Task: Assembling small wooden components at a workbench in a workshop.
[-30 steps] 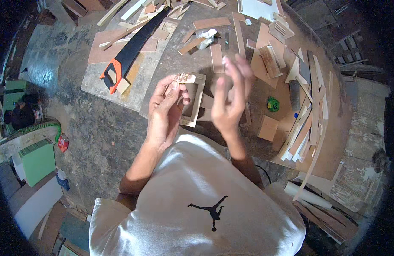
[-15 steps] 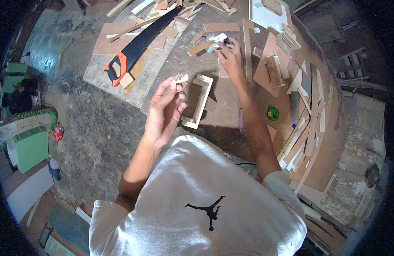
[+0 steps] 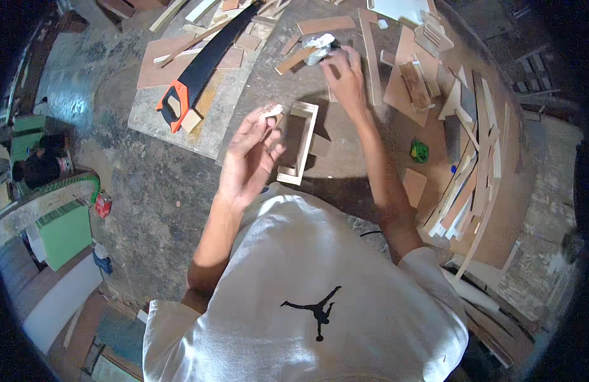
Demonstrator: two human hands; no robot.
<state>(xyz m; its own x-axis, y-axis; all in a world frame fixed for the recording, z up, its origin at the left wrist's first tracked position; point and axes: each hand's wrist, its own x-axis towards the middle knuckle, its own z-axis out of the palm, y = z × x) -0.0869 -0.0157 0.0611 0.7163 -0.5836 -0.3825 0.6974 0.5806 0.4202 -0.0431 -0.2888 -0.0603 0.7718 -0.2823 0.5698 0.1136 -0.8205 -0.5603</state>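
Observation:
My left hand (image 3: 253, 156) is raised over the floor and pinches a small pale wood piece (image 3: 272, 111) between thumb and fingertips. Just right of it a rectangular wooden frame (image 3: 301, 143) lies flat on the concrete. My right hand (image 3: 345, 76) is stretched far forward with its fingers on or next to a small white glue bottle (image 3: 320, 48), which lies among wood strips. Whether the fingers grip the bottle is not clear.
A handsaw (image 3: 202, 63) with an orange-and-black handle lies on a board at the upper left. Wood strips and plywood offcuts (image 3: 463, 172) pile up on the right, with a small green object (image 3: 420, 151) near them. A green box (image 3: 62, 232) stands at the left.
My right hand left the small piece near my left hand and reached forward to the white bottle. My left hand kept the small piece and stayed by the frame.

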